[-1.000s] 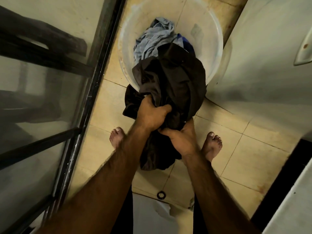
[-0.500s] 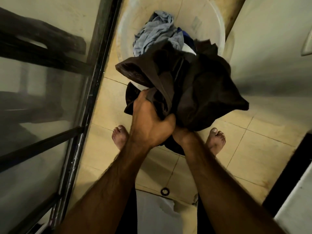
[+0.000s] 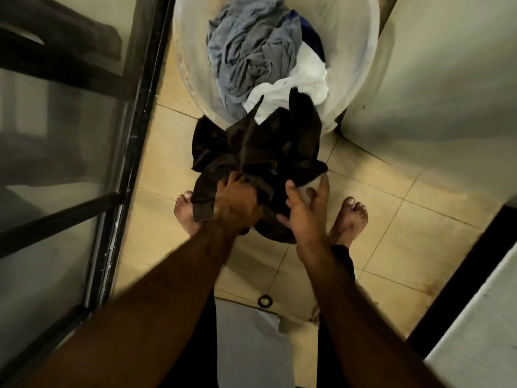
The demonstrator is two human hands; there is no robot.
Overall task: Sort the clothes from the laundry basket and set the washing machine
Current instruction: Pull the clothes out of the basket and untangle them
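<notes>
- A person's left hand (image 3: 237, 205) grips a bunched dark brown garment (image 3: 265, 147) at the centre of the view, fingers curled into the cloth, above the tiled floor (image 3: 405, 219)
- The right hand (image 3: 305, 211) is at the bundle's 4 o'clock side, fingers straight and spread, holding nothing; its thumb lies against the dark cloth
- The garment's upper edge overlaps the near rim of a round white laundry basket (image 3: 363, 51) at 12 o'clock; whether it touches the rim cannot be told
- Inside the basket are a crumpled grey-blue garment (image 3: 251, 51) on the 9 o'clock side, a white garment (image 3: 305, 79) toward 5 o'clock and a sliver of dark blue cloth (image 3: 312, 37) at 3 o'clock
- The basket's far rim is cut off at the top edge and its bottom is hidden under clothes
- A pale cabinet or appliance (image 3: 433, 79) fills 2 o'clock, too cropped to identify
- The left foot (image 3: 184, 211) is partly hidden behind the garment; the right foot (image 3: 351, 219) stands clear
- A dark-framed glass door (image 3: 56, 163) runs along 9 o'clock
</notes>
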